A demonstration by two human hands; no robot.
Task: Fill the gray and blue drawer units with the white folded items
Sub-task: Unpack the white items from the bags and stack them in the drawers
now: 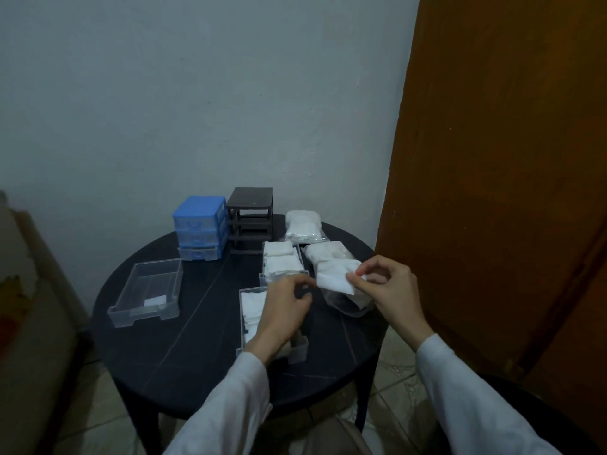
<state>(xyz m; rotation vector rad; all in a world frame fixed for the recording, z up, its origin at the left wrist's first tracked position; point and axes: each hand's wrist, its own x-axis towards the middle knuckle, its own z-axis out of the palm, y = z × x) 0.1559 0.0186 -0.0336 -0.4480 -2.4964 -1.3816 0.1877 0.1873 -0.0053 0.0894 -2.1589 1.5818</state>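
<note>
A blue drawer unit [199,226] and a dark gray frame [251,220] with its drawers out stand at the back of the round dark table [184,349]. My right hand [386,292] pinches a white folded item [335,279] over an opened clear bag [345,307]. My left hand [284,308] pinches the item's left corner, above a clear drawer [297,354] holding white items. A second clear drawer [280,262] behind it is packed with white items. A third clear drawer [147,292] at the left holds one small white piece.
A sealed bag of white items [303,226] lies at the back right of the table. A brown wooden door [499,178] stands close on the right. The wall is just behind the table. Tiled floor shows below.
</note>
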